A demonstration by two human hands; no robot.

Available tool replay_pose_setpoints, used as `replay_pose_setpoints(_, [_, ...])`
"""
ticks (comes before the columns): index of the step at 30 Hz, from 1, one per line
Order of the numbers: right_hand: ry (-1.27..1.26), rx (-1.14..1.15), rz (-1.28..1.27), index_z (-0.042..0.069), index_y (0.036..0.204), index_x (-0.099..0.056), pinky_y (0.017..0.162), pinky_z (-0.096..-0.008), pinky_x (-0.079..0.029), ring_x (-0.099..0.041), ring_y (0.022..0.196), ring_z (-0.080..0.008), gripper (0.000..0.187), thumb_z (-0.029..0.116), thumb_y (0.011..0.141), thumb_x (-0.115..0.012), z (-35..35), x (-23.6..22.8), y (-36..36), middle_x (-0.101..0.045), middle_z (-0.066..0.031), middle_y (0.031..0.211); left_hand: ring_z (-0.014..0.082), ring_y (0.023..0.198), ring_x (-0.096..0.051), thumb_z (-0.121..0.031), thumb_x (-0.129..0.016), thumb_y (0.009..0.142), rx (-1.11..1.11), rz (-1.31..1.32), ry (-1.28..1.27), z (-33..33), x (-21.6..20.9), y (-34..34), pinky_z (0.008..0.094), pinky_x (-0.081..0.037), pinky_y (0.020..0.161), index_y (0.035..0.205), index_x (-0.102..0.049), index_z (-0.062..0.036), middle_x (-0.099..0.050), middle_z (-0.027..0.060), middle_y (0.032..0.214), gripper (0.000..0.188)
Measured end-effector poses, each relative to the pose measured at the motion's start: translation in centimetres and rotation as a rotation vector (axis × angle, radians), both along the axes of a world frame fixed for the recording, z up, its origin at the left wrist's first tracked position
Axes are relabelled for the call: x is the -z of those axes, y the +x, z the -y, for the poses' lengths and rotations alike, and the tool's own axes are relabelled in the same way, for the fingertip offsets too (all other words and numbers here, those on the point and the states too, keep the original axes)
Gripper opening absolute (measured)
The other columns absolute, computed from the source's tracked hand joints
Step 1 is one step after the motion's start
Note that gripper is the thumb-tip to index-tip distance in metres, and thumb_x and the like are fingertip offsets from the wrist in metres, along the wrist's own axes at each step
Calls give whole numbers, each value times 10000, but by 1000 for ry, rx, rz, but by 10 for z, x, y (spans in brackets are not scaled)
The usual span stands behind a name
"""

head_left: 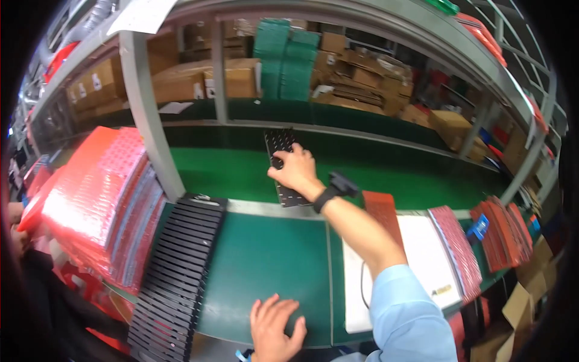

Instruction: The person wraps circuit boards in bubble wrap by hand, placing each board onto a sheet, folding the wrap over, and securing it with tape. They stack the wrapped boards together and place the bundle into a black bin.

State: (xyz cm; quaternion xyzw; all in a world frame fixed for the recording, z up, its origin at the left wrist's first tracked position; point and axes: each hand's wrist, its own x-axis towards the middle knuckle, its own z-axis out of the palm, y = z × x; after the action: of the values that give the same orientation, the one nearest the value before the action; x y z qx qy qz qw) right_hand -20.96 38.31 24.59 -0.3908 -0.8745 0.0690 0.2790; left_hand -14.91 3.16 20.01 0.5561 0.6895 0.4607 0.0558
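The right hand [294, 169] is stretched far forward on a straight arm, palm down, fingers [278, 175] curled. The left hand [274, 329] lies flat at the desk's near edge, fingers spread.

The right hand [295, 171] is bare, and so is the forearm behind it up to a light blue sleeve of smooth fabric, pushed back above the elbow. A black strap circles the right wrist and carries a small black boxy device on its far side. The left hand [274, 329] is bare, without glove or ring.
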Motion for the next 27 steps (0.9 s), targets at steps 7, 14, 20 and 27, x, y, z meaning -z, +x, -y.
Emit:
replay_pose_setpoints(7, [140, 276, 16, 127, 1220, -667, 1077, -483, -365, -462, 1241, -483, 522, 344, 745, -701, 86, 4, 266, -461, -361, 1347, 317, 1173, -549, -189, -711, 758, 35, -45, -4, -12, 9, 13, 543, -269, 1102, 1028, -690, -91, -680, 62, 1072, 288])
replay_pose_setpoints(14, [17, 328, 49, 155, 1213, -680, 1032, -514, -390, -444, 1209, -509, 537, 375, 724, -697, 99, 54, 301, -462, -377, 1329, 313, 1191, -530, -179, -701, 767, -18, -117, -1, -7, 14, 23, 545, -257, 1106, 1021, -686, -87, -673, 52, 1100, 270])
replay_pose_setpoints(20, [20, 327, 46, 137, 1206, -681, 1038, -500, -385, -442, 1234, -501, 516, 375, 748, -677, 94, 54, 285, -529, -367, 1259, 303, 1191, -531, -163, -689, 781, -64, -161, -9, -6, 17, 25, 514, -268, 1109, 1021, -680, -85, -669, 52, 1106, 252])
replay_pose_setpoints(27, [-56, 320, 15, 160, 1213, -682, 1002, -530, -406, -437, 1186, -535, 529, 392, 738, -672, 85, 56, 285, -482, -366, 1303, 300, 1189, -529, -158, -692, 779, -85, -210, -22, -10, 15, 32, 496, -276, 1108, 1017, -675, -78, -666, 53, 1112, 252])
